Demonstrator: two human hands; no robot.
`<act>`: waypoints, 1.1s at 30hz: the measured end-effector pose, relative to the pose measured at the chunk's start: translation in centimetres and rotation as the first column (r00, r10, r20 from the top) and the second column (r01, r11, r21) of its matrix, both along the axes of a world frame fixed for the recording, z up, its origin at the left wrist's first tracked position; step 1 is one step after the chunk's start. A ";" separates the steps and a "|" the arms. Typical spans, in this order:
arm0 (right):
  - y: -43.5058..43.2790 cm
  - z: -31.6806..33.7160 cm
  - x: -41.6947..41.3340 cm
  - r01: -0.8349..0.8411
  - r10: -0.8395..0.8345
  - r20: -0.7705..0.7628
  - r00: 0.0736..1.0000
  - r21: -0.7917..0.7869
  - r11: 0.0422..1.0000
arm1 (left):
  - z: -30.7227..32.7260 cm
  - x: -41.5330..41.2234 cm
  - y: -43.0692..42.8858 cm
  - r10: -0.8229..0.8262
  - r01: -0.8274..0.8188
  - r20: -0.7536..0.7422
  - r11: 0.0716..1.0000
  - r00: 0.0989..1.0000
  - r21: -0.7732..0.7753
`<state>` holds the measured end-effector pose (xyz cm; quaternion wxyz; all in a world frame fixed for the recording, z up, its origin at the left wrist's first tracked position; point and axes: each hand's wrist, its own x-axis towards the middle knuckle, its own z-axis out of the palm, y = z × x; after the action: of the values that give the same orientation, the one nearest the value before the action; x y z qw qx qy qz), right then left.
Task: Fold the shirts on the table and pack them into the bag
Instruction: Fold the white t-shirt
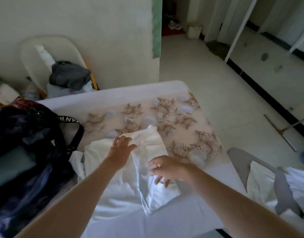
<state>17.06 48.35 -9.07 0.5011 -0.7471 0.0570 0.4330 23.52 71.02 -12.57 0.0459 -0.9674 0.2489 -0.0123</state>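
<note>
Because the left hand (121, 147) and right hand (163, 169) are spread, gripping nothing, the folded shirt (153, 143) beneath them may spring open.

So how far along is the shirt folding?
Partway. The white shirt lies partly folded on the table; the left hand and right hand are open over it. It is not yet in the dark bag, and a grey-printed white garment lies unfolded at right.

Outstretched, left grip (122, 148) splays its fingers; right grip (164, 170) likewise
</note>
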 end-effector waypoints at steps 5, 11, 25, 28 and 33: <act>-0.4 -3.9 -0.3 -0.015 0.443 0.620 0.647 -0.571 0.821 | -2.4 -5.1 0.1 0.113 -0.152 -0.146 0.943 0.983 -0.295; 1.0 -6.3 -1.0 -0.171 0.667 0.540 0.513 -0.697 0.696 | -3.2 -5.3 -2.0 0.367 -0.492 -0.386 0.816 0.847 -0.304; 0.8 -7.0 0.9 -0.121 0.657 0.516 0.549 -0.729 0.674 | -3.6 0.7 -2.4 0.420 -0.613 -0.455 0.631 0.785 -0.476; 1.5 -7.2 0.7 -0.110 0.670 0.531 0.519 -0.736 0.668 | -3.9 -2.6 -1.8 0.406 -0.442 -0.180 0.778 0.896 -0.446; 1.1 -8.4 0.2 -0.172 0.765 0.491 0.417 -0.784 0.597 | -6.1 -8.3 -1.4 0.239 -0.269 -0.126 0.888 0.963 -0.373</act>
<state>17.21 49.43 -17.43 0.0344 -0.9550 -0.2626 0.1338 15.21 69.59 -18.63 -0.1543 -0.9812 0.1146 -0.0178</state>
